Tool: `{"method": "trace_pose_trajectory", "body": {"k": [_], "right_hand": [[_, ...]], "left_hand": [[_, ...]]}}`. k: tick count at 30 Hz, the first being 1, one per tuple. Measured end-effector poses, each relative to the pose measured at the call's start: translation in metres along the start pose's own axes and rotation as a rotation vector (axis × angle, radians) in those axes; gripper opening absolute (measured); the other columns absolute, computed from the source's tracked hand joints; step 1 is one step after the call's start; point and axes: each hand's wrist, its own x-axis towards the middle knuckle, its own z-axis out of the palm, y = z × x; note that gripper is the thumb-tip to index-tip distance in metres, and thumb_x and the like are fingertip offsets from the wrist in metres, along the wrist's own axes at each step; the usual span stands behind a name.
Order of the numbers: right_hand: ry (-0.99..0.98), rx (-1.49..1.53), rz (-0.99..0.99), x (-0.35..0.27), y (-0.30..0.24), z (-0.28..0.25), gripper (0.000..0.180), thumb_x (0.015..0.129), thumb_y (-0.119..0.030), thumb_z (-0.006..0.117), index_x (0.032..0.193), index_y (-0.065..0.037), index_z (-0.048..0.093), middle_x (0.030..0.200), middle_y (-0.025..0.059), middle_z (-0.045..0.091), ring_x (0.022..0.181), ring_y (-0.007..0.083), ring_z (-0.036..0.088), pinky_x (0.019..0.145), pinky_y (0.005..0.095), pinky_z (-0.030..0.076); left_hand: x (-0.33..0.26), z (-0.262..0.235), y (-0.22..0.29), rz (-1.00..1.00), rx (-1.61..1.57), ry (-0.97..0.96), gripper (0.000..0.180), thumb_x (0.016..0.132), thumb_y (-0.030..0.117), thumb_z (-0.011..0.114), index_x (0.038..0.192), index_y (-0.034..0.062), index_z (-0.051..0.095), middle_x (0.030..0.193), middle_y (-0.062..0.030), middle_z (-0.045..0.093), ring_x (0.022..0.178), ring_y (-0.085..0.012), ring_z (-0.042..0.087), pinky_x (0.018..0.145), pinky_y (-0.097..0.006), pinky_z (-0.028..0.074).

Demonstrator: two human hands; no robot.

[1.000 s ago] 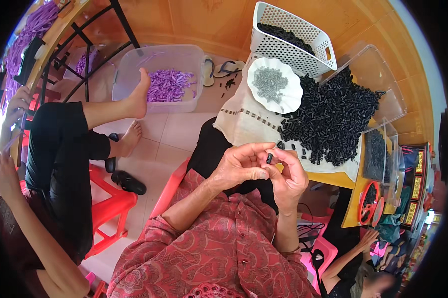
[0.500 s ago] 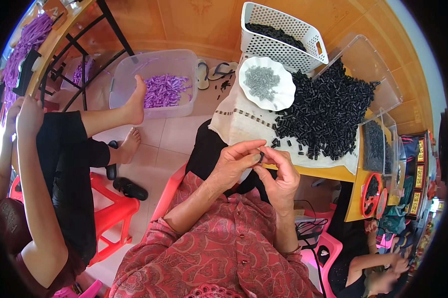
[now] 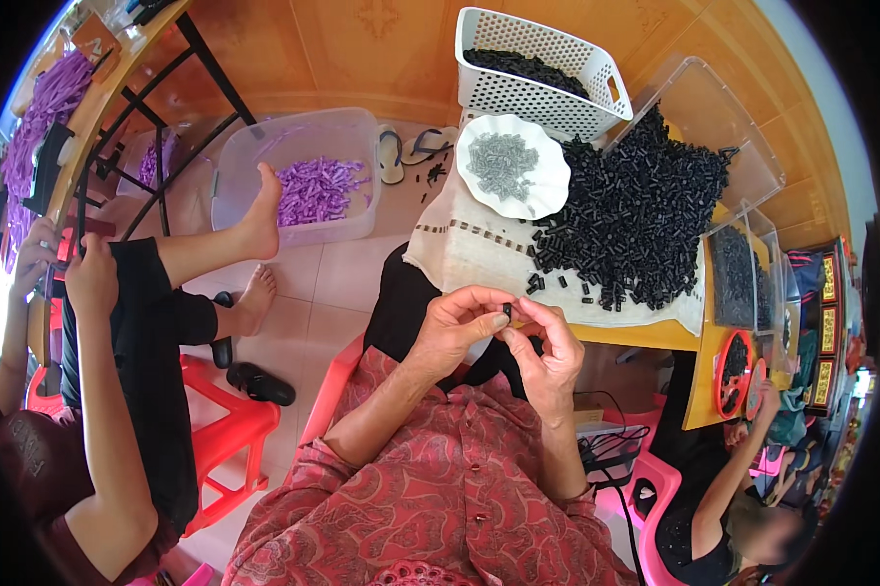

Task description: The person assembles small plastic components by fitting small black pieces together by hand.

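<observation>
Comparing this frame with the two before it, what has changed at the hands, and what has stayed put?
Little has changed. Both hands stay together at the table edge, the left hand and right hand still pinching a small black piece between their fingertips; the fingers have only shifted slightly around it. The black parts pile, white plate and white basket lie as before. Nothing was let go.

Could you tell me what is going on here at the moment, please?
A seated person pinches a small black part between the left hand and right hand, just short of the table. On it lie a heap of black parts, a white plate of grey pieces and a white basket. Another person to the left rests a foot on a tub of purple pieces.
</observation>
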Motion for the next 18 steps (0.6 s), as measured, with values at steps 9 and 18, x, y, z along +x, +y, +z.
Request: {"method": "trace_pose_trajectory", "body": {"k": [9,18], "right_hand": [[0.032,-0.017,0.090,-0.008,0.011,-0.008,0.021,0.084,0.004,0.069,0.104,0.002,0.066,0.093,0.0118,0.069,0.081,0.0155,0.067,0.072,0.0262,0.052],[-0.047,-0.116,0.090,-0.016,0.017,-0.010,0.011,0.085,0.001,0.069,0.096,0.001,0.068,0.089,0.0096,0.072,0.074,0.0126,0.067,0.068,0.0255,0.052]], "left_hand": [[0.021,-0.010,0.003,-0.085,-0.031,0.199,0.024,0.092,0.000,0.060,0.117,-0.0005,0.062,0.101,-0.0113,0.068,0.083,-0.0177,0.067,0.074,-0.033,0.058],[0.098,-0.007,0.032,-0.081,0.017,0.270,0.021,0.090,0.001,0.063,0.111,-0.0028,0.061,0.094,-0.0101,0.067,0.078,-0.0180,0.067,0.072,-0.031,0.058]]}}
